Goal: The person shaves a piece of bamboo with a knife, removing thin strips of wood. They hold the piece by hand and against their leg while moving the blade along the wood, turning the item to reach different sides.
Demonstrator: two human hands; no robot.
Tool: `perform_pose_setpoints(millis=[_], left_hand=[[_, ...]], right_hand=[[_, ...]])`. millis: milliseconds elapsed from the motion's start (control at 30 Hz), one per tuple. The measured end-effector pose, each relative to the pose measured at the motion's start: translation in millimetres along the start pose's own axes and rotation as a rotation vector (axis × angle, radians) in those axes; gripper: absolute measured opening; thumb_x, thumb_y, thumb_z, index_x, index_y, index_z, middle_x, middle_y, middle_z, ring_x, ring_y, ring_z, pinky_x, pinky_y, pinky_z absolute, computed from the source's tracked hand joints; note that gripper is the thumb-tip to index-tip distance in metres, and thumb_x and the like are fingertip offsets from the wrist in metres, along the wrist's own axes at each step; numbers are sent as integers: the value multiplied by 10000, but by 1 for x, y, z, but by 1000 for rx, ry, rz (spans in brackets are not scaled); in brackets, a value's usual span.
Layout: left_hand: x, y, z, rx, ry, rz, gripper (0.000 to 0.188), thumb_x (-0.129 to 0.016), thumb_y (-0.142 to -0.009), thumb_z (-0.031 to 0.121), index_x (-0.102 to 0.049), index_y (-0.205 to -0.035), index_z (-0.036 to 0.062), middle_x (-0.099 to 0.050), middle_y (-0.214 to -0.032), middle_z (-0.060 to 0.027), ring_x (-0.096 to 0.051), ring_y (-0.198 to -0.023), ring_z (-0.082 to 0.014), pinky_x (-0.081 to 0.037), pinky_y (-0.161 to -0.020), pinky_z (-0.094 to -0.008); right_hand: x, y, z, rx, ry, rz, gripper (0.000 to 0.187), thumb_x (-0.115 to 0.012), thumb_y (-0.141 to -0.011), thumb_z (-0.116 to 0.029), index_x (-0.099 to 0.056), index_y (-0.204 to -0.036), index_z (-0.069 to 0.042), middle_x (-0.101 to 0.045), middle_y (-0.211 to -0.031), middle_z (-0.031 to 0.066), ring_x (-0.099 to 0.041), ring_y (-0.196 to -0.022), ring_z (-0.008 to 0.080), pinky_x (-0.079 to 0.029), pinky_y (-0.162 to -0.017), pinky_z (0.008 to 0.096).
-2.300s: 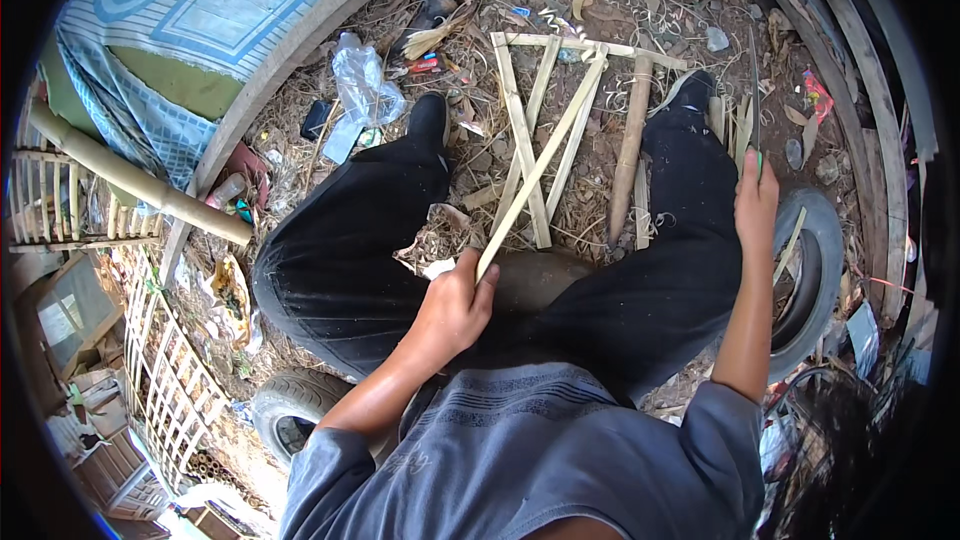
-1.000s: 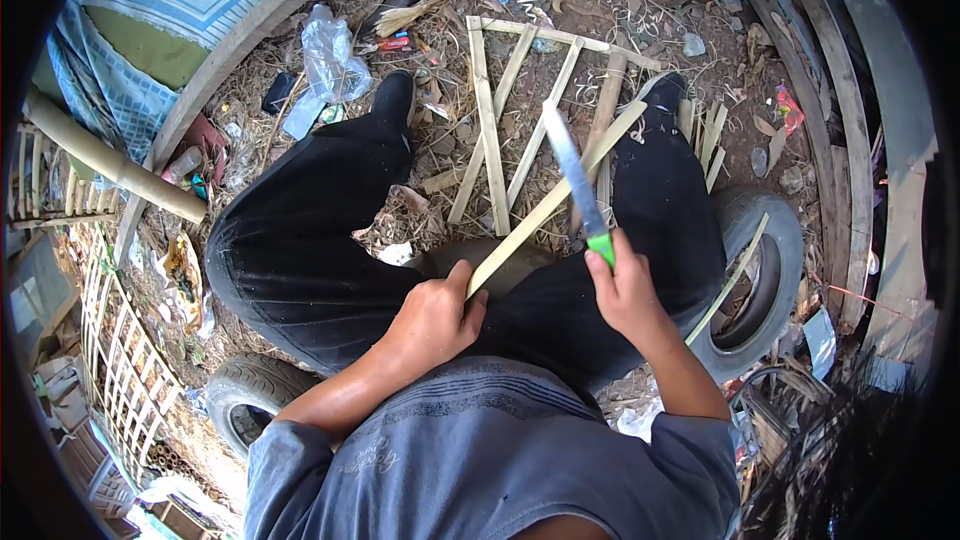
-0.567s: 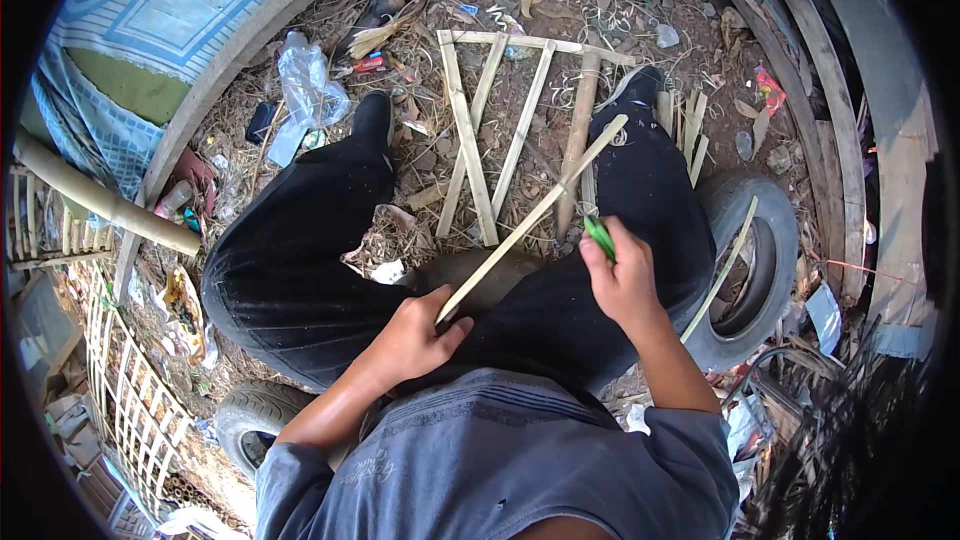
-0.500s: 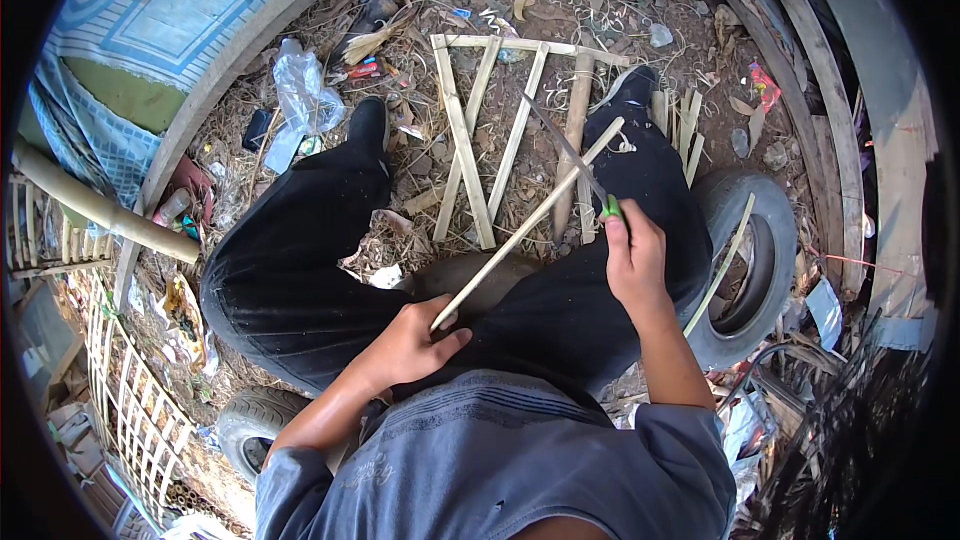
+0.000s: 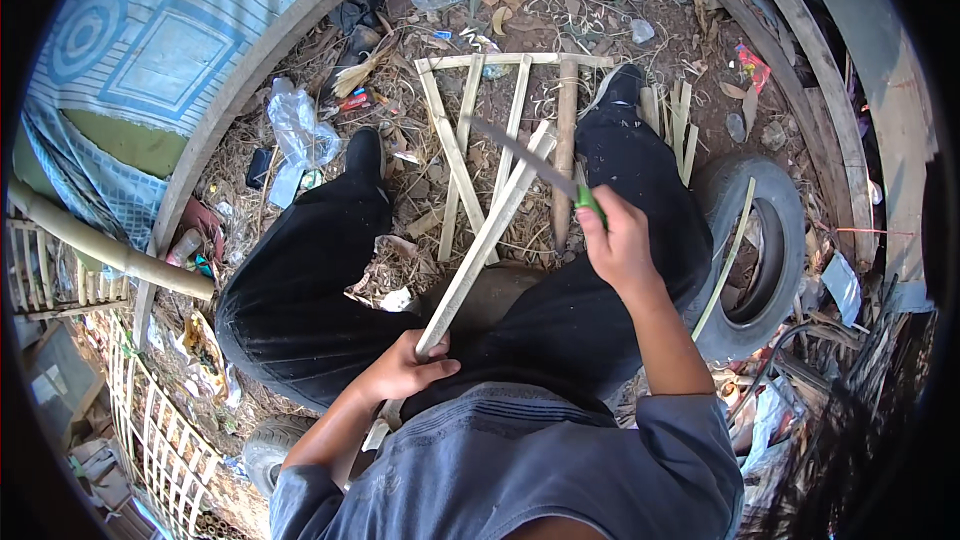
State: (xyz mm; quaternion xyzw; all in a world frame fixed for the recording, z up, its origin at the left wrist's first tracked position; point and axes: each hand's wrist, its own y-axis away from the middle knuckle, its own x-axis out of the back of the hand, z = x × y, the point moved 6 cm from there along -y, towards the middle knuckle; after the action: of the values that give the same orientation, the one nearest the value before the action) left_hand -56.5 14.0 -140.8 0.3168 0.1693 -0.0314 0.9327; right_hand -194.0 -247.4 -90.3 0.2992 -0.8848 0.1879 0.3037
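Observation:
My left hand (image 5: pixel 410 365) is closed around the lower end of a pale bamboo strip (image 5: pixel 480 248), which slants up and right between my legs with its flat face showing. In my right hand (image 5: pixel 618 238) is a long-bladed knife (image 5: pixel 525 155) with a green handle, its fingers wrapped round the grip. The blade points up and left and passes over the strip's upper part; whether it touches cannot be told. Beyond lie several bamboo strips (image 5: pixel 512 130) on the ground, with one strip across their far ends. A rounded wooden stick (image 5: pixel 564 155) lies beside them.
A tyre (image 5: pixel 790 240) lies right of my leg, a thin strip (image 5: pixel 735 250) across it. Another tyre (image 5: pixel 268 448) is at lower left. Woven bamboo lattice (image 5: pixel 160 430) and a bamboo pole (image 5: pixel 120 255) are at left. Clear plastic (image 5: pixel 298 125) and dry leaves litter the ground.
The bamboo strip has turned to show its broad face and its far end has swung left. My right hand has moved up and left with the knife, which now lies flatter.

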Motion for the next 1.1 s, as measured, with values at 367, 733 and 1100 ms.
perform_pose_setpoints(millis=[367,733,1100], left_hand=[[11,17,-3,114,-54,50,399,-707,-802,80,-326,-699,140,-353,-603,59,-367,-498,-42,-300,-431,-237],[2,14,4,229,156,-45,378,-640,-846,-14,-318,-754,163,-367,-611,62,-378,-468,-33,-279,-413,-219],[2,18,0,182,603,-226,442,-468,-921,562,-379,-872,131,-240,-581,65,-218,-469,-44,-164,-401,-215]], right_hand=[[9,-24,93,-315,548,47,370,-466,-960,-354,-604,-825,-38,-618,-715,171,-607,-709,388,-463,-600,458],[-46,-11,18,-73,242,-70,404,-551,-903,-428,-579,-827,-32,-596,-707,146,-617,-645,364,-489,-578,440],[-18,-10,44,-442,-557,46,372,-507,-957,-350,-544,-771,-30,-452,-619,-34,-404,-581,70,-346,-540,276]])
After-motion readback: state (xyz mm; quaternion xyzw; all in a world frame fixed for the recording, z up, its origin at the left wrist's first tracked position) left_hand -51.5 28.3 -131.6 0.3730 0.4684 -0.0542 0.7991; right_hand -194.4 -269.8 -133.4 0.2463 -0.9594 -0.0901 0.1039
